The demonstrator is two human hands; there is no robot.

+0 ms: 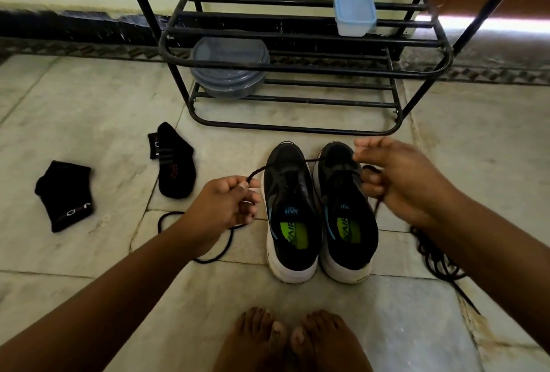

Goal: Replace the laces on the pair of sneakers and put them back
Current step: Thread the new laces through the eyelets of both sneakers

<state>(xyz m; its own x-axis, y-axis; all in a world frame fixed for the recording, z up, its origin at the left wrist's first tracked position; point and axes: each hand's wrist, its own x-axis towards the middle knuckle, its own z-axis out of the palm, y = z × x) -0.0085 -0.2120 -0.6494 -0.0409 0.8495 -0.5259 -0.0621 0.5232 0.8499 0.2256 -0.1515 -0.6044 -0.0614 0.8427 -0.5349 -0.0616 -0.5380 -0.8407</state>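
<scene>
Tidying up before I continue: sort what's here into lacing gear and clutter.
Job: pair of sneakers; black lace pinched by left hand and right hand; loose lace.
Lying about: two socks, rack, square tub, round container.

Two black sneakers on a tiled floor carry the word "AIR" — on the tongue and the green insole patch of the left sneaker (290, 211) and of the right sneaker (345, 208). Red lettering on the nearer black sock (174, 163) and pale marks on the other sock (67, 196) are too small to read.
</scene>
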